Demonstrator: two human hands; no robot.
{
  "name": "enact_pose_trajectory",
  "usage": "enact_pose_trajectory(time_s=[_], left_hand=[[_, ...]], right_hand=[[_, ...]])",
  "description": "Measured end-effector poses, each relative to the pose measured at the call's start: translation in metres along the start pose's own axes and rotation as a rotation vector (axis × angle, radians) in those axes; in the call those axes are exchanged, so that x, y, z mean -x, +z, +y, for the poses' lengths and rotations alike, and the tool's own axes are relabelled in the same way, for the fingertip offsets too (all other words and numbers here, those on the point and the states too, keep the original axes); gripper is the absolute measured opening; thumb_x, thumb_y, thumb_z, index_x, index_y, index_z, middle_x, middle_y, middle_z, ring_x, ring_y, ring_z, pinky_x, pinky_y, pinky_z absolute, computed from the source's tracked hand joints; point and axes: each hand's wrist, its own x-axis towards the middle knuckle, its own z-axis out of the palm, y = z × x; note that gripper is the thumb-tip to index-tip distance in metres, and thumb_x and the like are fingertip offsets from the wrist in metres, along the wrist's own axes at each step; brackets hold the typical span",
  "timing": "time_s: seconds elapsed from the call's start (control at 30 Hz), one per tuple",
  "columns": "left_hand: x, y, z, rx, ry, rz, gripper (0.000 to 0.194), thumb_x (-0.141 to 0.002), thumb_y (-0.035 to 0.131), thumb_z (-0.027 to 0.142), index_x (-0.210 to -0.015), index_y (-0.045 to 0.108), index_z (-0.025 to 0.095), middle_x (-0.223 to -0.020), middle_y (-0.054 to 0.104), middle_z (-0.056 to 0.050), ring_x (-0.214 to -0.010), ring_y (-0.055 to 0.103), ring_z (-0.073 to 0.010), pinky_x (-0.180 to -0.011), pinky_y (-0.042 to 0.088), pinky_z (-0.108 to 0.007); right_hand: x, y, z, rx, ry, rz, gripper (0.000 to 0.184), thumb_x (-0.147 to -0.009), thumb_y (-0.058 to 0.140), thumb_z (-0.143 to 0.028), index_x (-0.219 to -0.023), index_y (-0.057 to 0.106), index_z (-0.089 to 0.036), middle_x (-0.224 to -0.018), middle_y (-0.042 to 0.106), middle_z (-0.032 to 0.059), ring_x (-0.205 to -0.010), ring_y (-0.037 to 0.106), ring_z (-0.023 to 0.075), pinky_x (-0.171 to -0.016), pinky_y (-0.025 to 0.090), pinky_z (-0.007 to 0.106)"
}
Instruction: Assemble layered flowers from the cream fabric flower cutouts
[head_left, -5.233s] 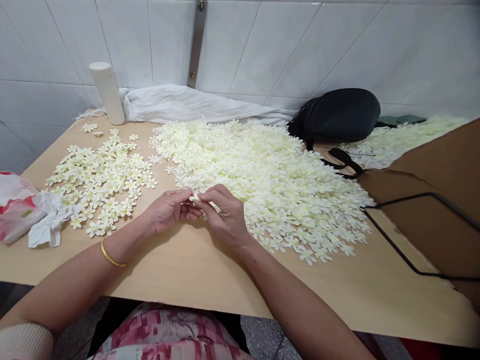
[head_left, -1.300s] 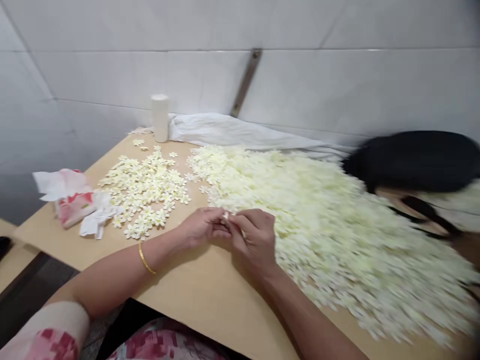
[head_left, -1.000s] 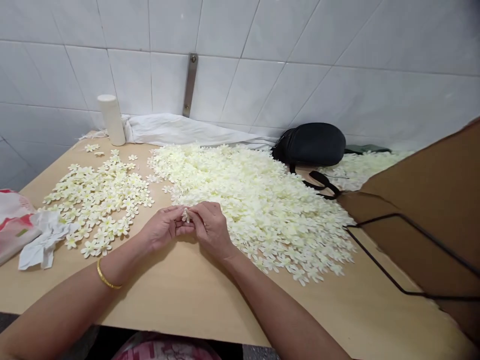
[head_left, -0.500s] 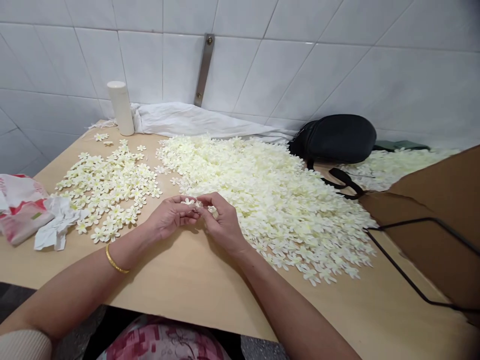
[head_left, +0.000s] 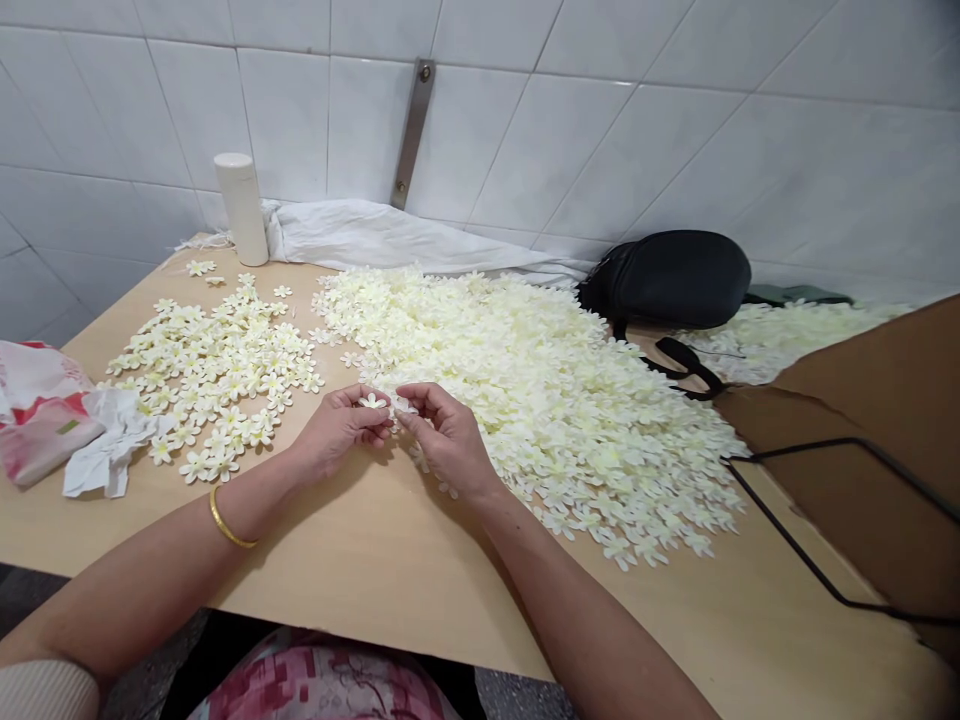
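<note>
My left hand (head_left: 337,428) pinches a small artificial flower (head_left: 373,401), pale with a yellowish centre, at the front edge of the big pile. Close beside it, my right hand (head_left: 448,437) has thumb and forefinger closed on another pale flower (head_left: 403,404). The fingertips of both hands nearly meet. Behind and to the right spreads the large heap of cream-white flowers (head_left: 517,370). A smaller, looser pile of flowers (head_left: 217,370) lies to the left of my hands. Some flowers under my right hand are partly hidden.
A white bottle (head_left: 243,212) stands at the back left before a white cloth (head_left: 405,238). A black bag (head_left: 675,280) sits at the back right. On the right are a cardboard box (head_left: 862,400) and a black frame (head_left: 795,535). Crumpled tissue (head_left: 112,450) and a printed bag (head_left: 41,400) lie left.
My fingertips have drawn slightly apart, so a pale flower in each hand shows more clearly. Flowers below my right hand have come into view. The camera has shifted slightly.
</note>
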Motion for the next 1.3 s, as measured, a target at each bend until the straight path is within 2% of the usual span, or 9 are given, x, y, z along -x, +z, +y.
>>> enact_pose_trajectory(time_s=[0.1,0.37,0.57,0.83,1.07,1.2,1.3], left_hand=[[0.0,0.0,0.0,-0.043,-0.003,0.006,0.02,-0.059,0.067,0.008,-0.077,0.058,0.013,-0.052,0.057,0.001,-0.044,0.05,-0.0066,-0.048,0.041,-0.019],[0.002,0.001,0.005,-0.071,0.029,0.104,0.017,-0.055,0.063,0.005,-0.071,0.06,0.013,-0.046,0.051,0.004,-0.041,0.044,-0.0052,-0.044,0.035,-0.017],[0.001,0.0,0.004,-0.092,0.081,0.092,0.017,-0.055,0.063,0.005,-0.069,0.06,0.014,-0.048,0.051,0.004,-0.041,0.043,-0.005,-0.044,0.034,-0.017],[0.003,0.003,0.007,-0.106,0.092,0.097,0.016,-0.056,0.066,0.007,-0.07,0.06,0.014,-0.046,0.052,0.005,-0.042,0.045,-0.0048,-0.045,0.036,-0.016],[-0.002,-0.002,0.008,0.107,0.016,0.061,0.016,-0.066,0.064,0.008,-0.077,0.054,0.012,-0.064,0.065,-0.005,-0.053,0.06,-0.0101,-0.054,0.049,-0.021],[-0.006,-0.003,0.009,0.174,-0.007,0.062,0.016,-0.07,0.062,0.006,-0.079,0.051,0.012,-0.066,0.067,-0.006,-0.063,0.067,-0.0154,-0.061,0.054,-0.025],[-0.006,-0.002,0.009,0.165,-0.016,0.064,0.013,-0.074,0.062,0.008,-0.075,0.049,0.013,-0.069,0.068,-0.008,-0.066,0.069,-0.0169,-0.062,0.055,-0.024]], right_hand=[[0.001,0.0,-0.002,0.042,-0.002,-0.002,0.018,-0.073,0.056,-0.024,-0.089,0.056,-0.018,-0.071,0.05,-0.0015,-0.066,0.048,0.0123,-0.062,0.04,0.026],[0.0,0.001,0.0,-0.136,0.09,-0.056,0.025,-0.071,0.058,-0.029,-0.093,0.055,-0.018,-0.073,0.051,-0.0012,-0.068,0.051,0.0124,-0.061,0.041,0.026],[0.001,0.001,-0.003,0.003,0.037,0.016,0.019,-0.072,0.056,-0.028,-0.089,0.056,-0.019,-0.069,0.05,-0.002,-0.063,0.048,0.0117,-0.059,0.04,0.026],[-0.008,-0.005,-0.008,-0.107,0.053,0.007,0.015,-0.07,0.058,-0.03,-0.079,0.059,-0.018,-0.07,0.058,-0.0002,-0.067,0.054,0.0132,-0.065,0.044,0.028],[-0.043,-0.033,-0.009,0.247,-0.118,0.195,0.005,-0.07,0.054,-0.021,-0.071,0.058,-0.019,-0.068,0.061,-0.0001,-0.067,0.054,0.0146,-0.068,0.042,0.03],[-0.062,-0.038,-0.001,0.457,-0.19,0.198,0.007,-0.07,0.052,-0.017,-0.068,0.058,-0.02,-0.068,0.062,0.0002,-0.071,0.055,0.0174,-0.073,0.04,0.034],[-0.068,-0.036,0.008,0.711,-0.27,0.209,0.011,-0.071,0.051,-0.013,-0.067,0.057,-0.021,-0.067,0.063,0.0022,-0.076,0.052,0.0213,-0.075,0.033,0.039]])
